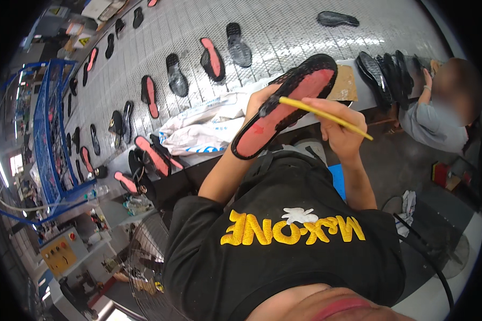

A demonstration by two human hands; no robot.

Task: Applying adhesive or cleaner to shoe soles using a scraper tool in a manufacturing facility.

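My left hand (258, 100) grips a black shoe upper (305, 88) from its far side, tilted with its pink underside turned up; most of the fingers are behind it. In my right hand (341, 127) is a brush (326, 115) with a yellow handle, held between thumb and fingers. Its dark bristle end rests against the black edge of the upper, close to my left hand. Part of the pink underside looks wet or darker red. Under my arms lies a crumpled white plastic sack (203, 125) on the bench edge.
A metal mesh conveyor (284, 32) carries black soles (239, 45) and pink-bottomed uppers (213, 59). More uppers (154, 155) lie at the near-left edge. A brown board (344, 84) and a row of black soles (375, 77) are at right, beside a co-worker (434, 115). A blue frame (56, 134) stands left.
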